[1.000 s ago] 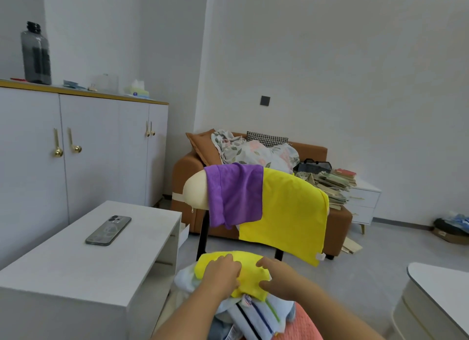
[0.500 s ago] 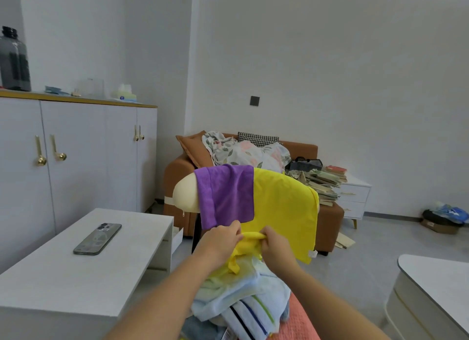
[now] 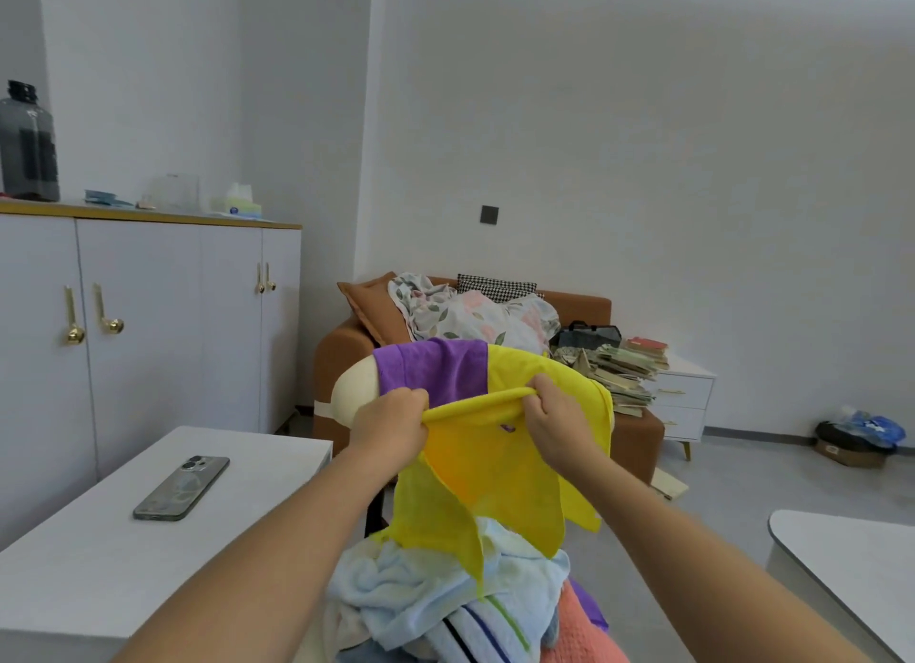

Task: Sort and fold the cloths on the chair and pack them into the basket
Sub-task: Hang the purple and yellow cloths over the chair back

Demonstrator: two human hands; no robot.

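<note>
I have a thin yellow cloth [image 3: 475, 474] up in front of me, gripped along its top edge. My left hand [image 3: 391, 427] is curled round the left end of that edge, and my right hand [image 3: 557, 422] pinches the right end, fingers folded over the bunched hem. The edge runs almost level from hand to hand, straight across my view, so the cloth's long line lies left to right. The sheet hangs below both hands, creased and partly doubled on itself. Its lower corners reach down to the heap of pale blue and striped towels [image 3: 435, 593] on the chair seat; whether they touch it I cannot tell. A coral waffle-weave cloth [image 3: 579, 633] lies at the heap's right side. Behind the held cloth, the cream padded chair back [image 3: 354, 395] carries a purple cloth [image 3: 435, 370] and, just beside it, a second yellow cloth [image 3: 525, 370] draped over the top. Neither hand is nearer than the other; each owns one corner, and I judge the fold turns on that: corner to corner across the level edge, or laid flat first. The low white worktop [image 3: 99, 563] sits to my left, nearer the left hand, with a dark smartphone [image 3: 180, 486] on it. The basket is not in view, so I judge packing is some way off.
</note>
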